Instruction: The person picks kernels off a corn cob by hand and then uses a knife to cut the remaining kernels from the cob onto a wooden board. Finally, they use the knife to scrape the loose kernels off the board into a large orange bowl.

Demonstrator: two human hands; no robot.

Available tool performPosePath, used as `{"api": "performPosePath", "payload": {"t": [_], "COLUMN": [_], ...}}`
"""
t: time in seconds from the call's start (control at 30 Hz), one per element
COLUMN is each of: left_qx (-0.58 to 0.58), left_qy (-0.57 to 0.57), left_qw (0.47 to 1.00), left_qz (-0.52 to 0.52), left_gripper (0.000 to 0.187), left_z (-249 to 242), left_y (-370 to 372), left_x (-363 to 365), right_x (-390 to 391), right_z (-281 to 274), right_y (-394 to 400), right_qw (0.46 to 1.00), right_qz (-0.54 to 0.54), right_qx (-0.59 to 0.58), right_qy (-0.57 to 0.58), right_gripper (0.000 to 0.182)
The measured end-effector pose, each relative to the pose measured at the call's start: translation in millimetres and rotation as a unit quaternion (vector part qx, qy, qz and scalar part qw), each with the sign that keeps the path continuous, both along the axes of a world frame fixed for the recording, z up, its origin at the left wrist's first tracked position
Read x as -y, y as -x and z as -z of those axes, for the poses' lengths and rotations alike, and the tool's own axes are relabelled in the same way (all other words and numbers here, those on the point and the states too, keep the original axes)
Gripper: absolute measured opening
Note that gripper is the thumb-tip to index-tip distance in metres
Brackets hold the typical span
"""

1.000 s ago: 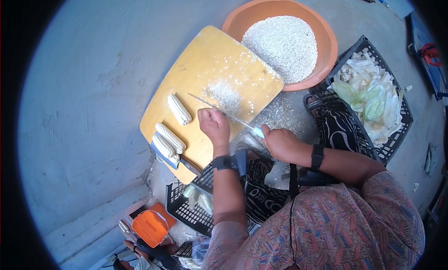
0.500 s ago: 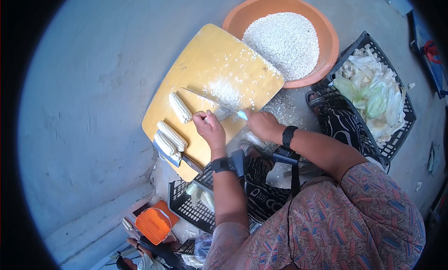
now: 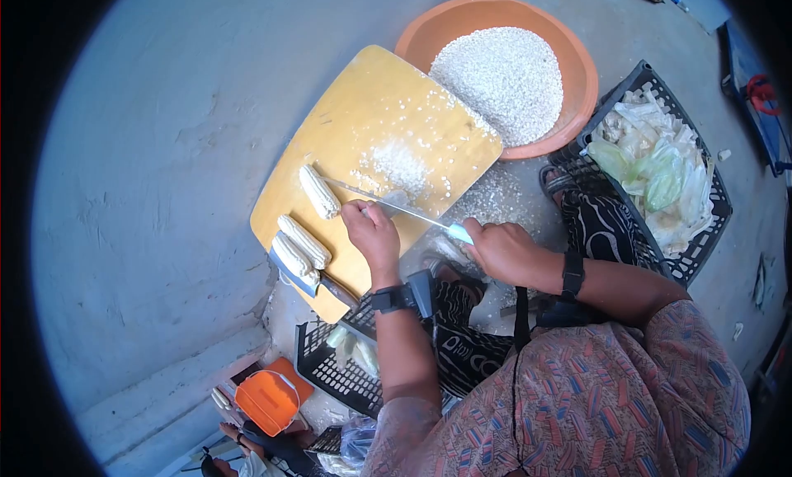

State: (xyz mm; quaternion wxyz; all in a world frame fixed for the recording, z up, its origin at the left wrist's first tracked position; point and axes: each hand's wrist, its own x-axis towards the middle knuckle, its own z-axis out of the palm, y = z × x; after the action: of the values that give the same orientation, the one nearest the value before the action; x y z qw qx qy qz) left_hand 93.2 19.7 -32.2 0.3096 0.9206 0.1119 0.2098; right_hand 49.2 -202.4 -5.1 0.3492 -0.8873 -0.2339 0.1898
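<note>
My right hand [image 3: 507, 250] is closed round the light blue handle of a long, thin knife [image 3: 388, 203]. Its blade slants up and left across the yellow board [image 3: 346, 131], and the tip lies near a bare-looking white corn cob [image 3: 319, 192]. Close to the blade's middle, my left hand [image 3: 373, 236] is curled into a closed shape; what it grips is mostly hidden, with a greyish patch beyond the fingers. Two more white cobs [image 3: 304, 241] lie lower on the board, beside a broad cleaver [image 3: 338, 291] with a dark handle. White crumbs [image 3: 400, 165] are scattered across the board.
Behind the board stands an orange basin [image 3: 582, 73] heaped with white kernels. A black crate [image 3: 709, 221] of pale husks is at right, another black crate [image 3: 318, 366] below the board. An orange bucket [image 3: 268, 401] and another person's arm [image 3: 239, 434] show at lower left.
My right hand has drawn the knife down and to the right, away from my left hand. The left hand has stayed in nearly the same place. Cobs and cleaver have not moved.
</note>
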Motion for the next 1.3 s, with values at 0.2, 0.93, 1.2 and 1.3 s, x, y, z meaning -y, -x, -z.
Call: {"api": "performPosePath", "payload": {"t": [0.2, 0.93, 1.2, 1.3], "left_qx": [0.011, 0.028, 0.046, 0.040], "left_qy": [-0.053, -0.106, -0.076, -0.064], "left_qw": [0.999, 0.994, 0.996, 0.997], "left_qz": [0.005, -0.008, 0.004, -0.002], "left_gripper": [0.009, 0.012, 0.012, 0.012], "left_z": [-0.5, 3.6, 2.3, 1.6], "left_y": [-2.4, -9.1, -12.6, -13.6], "left_x": [12.3, 10.9, 7.6, 12.3], "right_x": [3.0, -8.7, -32.0, -51.6], "right_z": [2.0, 4.6, 10.0, 22.1], "right_y": [8.6, -4.8, -22.9, -37.8], "right_qw": [0.999, 1.000, 0.999, 0.997], "right_qz": [-0.002, -0.008, -0.004, 0.007], "right_qx": [-0.034, 0.008, -0.002, 0.001], "right_qy": [0.034, 0.017, 0.051, 0.070], "right_gripper": [0.021, 0.021, 0.020, 0.017]}}
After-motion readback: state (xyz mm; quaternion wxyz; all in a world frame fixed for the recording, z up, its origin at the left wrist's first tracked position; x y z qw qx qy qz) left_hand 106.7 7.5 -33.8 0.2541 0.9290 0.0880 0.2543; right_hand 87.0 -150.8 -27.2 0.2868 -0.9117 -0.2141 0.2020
